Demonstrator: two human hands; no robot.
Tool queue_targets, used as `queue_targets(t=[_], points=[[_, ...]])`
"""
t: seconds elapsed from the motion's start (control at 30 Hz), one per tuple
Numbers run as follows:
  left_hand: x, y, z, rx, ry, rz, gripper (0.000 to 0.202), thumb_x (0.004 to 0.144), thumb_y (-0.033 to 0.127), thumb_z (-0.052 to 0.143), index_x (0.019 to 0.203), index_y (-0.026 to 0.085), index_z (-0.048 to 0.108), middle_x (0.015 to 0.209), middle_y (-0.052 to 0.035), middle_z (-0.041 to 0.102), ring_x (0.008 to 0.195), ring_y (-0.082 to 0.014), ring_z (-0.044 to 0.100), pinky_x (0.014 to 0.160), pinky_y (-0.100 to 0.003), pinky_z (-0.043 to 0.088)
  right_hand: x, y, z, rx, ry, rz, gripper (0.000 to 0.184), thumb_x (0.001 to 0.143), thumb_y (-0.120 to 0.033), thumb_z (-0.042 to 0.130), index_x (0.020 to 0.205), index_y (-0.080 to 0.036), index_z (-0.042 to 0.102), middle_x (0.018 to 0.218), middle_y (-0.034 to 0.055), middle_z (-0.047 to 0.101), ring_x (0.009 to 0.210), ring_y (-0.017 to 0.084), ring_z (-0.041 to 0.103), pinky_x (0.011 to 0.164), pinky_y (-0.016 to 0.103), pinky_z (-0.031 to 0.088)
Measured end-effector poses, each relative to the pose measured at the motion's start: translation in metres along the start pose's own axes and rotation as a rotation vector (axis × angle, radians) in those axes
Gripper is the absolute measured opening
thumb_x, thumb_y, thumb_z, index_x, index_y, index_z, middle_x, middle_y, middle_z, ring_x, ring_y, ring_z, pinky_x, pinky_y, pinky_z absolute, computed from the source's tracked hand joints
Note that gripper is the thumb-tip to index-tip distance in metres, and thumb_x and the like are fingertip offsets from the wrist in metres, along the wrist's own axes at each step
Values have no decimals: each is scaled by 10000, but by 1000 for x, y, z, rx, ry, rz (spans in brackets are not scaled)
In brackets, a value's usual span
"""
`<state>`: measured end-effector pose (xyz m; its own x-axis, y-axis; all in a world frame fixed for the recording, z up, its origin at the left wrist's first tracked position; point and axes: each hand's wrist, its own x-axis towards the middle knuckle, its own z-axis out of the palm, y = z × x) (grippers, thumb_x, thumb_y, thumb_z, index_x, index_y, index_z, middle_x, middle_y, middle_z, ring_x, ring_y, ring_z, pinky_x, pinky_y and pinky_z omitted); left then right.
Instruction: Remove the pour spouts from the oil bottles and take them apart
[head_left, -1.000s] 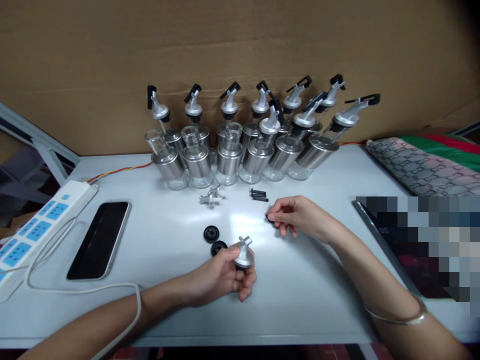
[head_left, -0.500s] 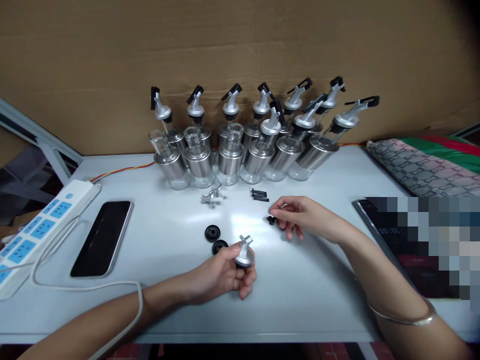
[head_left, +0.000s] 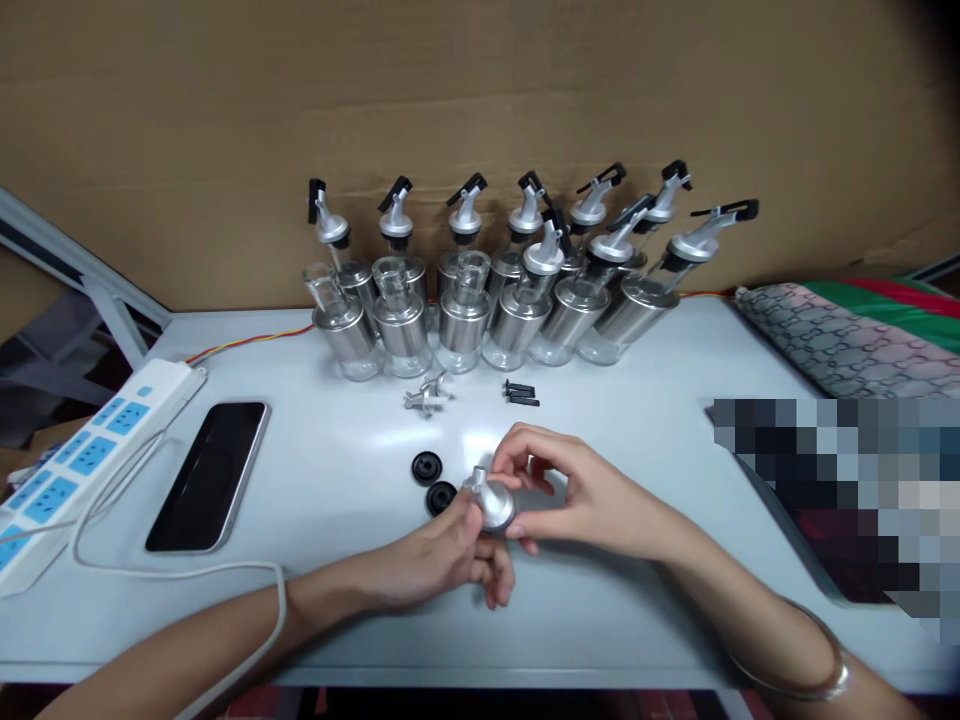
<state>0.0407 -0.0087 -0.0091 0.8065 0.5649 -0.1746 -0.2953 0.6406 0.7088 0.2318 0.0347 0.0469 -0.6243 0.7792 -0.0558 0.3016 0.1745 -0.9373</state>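
Observation:
Between the thumb and fingers of my left hand is a silver bottle pourer spout, tilted with its narrow neck up and to the left. My right hand closes on the same spout from the right, thumb at the base rim and fingertips near the neck. Two round black stoppers lie just left of the hands. Farther back are several black levers and some loose silver spouts. Whether small black pieces are under or in my right hand is hidden.
Glass bottles with steel sleeves stand in two rows at the back; most carry pourers. A phone, a power strip and a white cable are on the left. A dark screen, partly blurred, and a patterned bag are at right.
My right hand has moved left and toward me, from the small black pieces to the silver spout. My left hand keeps its hold, and the spout is tilted differently.

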Motion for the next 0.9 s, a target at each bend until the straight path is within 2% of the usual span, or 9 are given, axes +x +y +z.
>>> queue_targets(t=[0.2,0.33,0.4,0.47,0.53,0.57,0.63,0.7,0.9], points=[[-10,18,14,139,44,-26,665,821,701,452,1275,230,335,998,-68,488,754,-141,556,639,-297,462,-2,-3,6,-17,95,-211,218,701,-112,655,890,-196,585,965,36,579,824,138,561,726,262,459],[-22,35,16,579,129,-54,520,908,620,365,1142,166,460,763,-14,542,533,-82,500,529,-222,396,-5,-3,8,70,148,-219,260,689,-110,625,923,-210,570,891,21,643,808,151,601,726,277,486],[-25,36,10,837,236,147,352,943,509,408,1045,181,485,774,-7,535,522,-66,462,492,-195,368,-6,-2,8,78,175,-193,247,706,-117,621,930,-213,580,890,26,666,838,163,624,766,297,496],[-25,36,3,1072,364,516,233,929,374,511,1092,220,444,943,-42,539,625,-82,504,506,-185,388,-5,-2,8,84,195,-177,221,730,-116,606,929,-212,590,918,40,681,866,171,639,789,310,506],[-23,38,-3,1325,429,816,342,900,269,567,1200,254,404,1103,-85,522,804,-131,561,569,-203,447,-5,-3,8,94,199,-184,208,753,-107,576,932,-211,598,959,56,685,891,176,647,792,315,516],[-22,39,-4,1453,444,887,371,900,241,564,1233,258,401,1133,-96,525,888,-156,573,619,-223,477,-4,-3,8,96,194,-192,211,761,-99,561,934,-212,603,984,63,683,906,179,648,789,315,520],[-20,43,-6,1659,437,917,339,921,224,530,1242,247,426,1097,-88,570,946,-173,584,710,-260,503,-5,-4,8,91,184,-193,238,768,-85,536,951,-217,612,1020,70,677,933,186,646,776,308,525],[-19,46,-8,1762,418,902,263,935,225,510,1194,230,464,1006,-58,616,869,-155,604,725,-270,495,-6,-4,9,80,190,-162,262,771,-88,534,981,-225,612,1005,64,680,938,189,644,762,295,527],[-19,43,-13,1821,426,918,188,908,235,567,1092,218,531,867,-23,682,700,-138,611,643,-274,381,-6,-2,10,97,234,-103,187,808,-177,585,989,-218,608,967,65,677,919,191,637,758,300,527]])
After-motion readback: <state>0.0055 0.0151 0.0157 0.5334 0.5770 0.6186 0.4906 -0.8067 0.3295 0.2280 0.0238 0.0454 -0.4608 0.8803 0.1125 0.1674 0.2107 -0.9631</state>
